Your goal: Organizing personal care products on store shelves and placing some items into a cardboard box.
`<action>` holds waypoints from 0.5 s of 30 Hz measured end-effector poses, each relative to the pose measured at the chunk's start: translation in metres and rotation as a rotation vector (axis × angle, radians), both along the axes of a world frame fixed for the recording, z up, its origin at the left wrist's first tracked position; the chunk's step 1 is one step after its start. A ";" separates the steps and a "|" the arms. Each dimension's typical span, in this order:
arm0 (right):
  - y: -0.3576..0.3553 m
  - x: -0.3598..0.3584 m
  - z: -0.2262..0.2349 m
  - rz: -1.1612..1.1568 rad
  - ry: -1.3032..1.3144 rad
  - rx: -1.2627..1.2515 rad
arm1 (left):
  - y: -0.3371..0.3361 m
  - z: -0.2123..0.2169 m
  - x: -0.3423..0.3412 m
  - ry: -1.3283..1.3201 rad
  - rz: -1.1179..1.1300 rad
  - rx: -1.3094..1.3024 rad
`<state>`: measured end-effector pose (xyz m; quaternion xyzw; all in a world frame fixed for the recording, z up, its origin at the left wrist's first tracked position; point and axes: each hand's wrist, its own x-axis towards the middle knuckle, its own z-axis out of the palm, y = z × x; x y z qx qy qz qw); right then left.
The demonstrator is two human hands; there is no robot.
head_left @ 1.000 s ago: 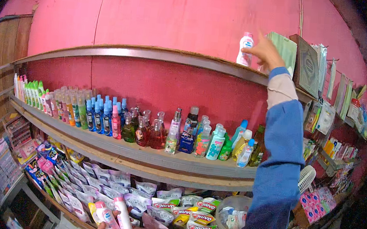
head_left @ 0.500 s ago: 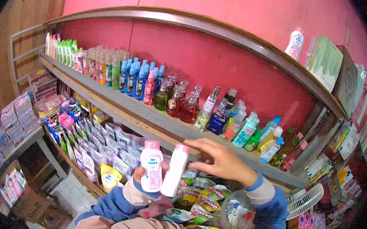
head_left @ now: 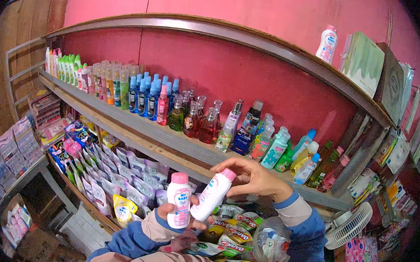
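My left hand [head_left: 165,212] is closed around a white baby powder bottle [head_left: 179,205] with a pink cap, held upright above my lap. Just right of it, a second powder bottle [head_left: 209,198] of the same kind leans with its cap toward the right. The fingers of my right hand [head_left: 259,180] grip this one near its pink cap. Left fingertips show between and below the two bottles; whether they still bear on the second one, I cannot tell. Behind and below lie shiny soap pouches [head_left: 236,233] in red, green and yellow.
A grey-edged wooden shelf [head_left: 135,127] carries rows of spray and cologne bottles. On the upper shelf [head_left: 199,26] stand another powder bottle [head_left: 327,44] and green books [head_left: 363,64]. Purple-white pouches [head_left: 135,182] fill a bin at left. A white fan [head_left: 351,225] stands at right.
My right hand has closed on the second bottle's cap end, and that bottle has tilted to the right. The first bottle has shifted slightly right and down. The view has moved a little.
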<state>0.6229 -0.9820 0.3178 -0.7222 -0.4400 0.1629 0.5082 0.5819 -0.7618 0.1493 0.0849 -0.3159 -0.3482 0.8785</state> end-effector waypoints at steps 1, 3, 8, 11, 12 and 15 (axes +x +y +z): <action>0.001 -0.003 0.001 -0.044 0.032 0.020 | -0.001 0.004 -0.004 0.002 0.000 -0.003; 0.002 -0.010 -0.006 -0.113 0.103 0.102 | -0.002 0.011 -0.010 -0.029 0.309 0.169; 0.009 -0.021 -0.022 -0.283 0.001 0.063 | -0.007 0.024 -0.008 -0.409 0.690 0.322; 0.017 -0.026 -0.027 -0.329 -0.171 0.114 | -0.007 0.034 -0.009 -0.507 0.763 0.438; 0.017 -0.026 -0.028 -0.358 -0.175 0.123 | -0.006 0.040 -0.010 -0.503 0.756 0.478; 0.014 -0.028 -0.025 -0.328 -0.124 0.190 | -0.011 0.047 -0.020 -0.333 0.711 0.373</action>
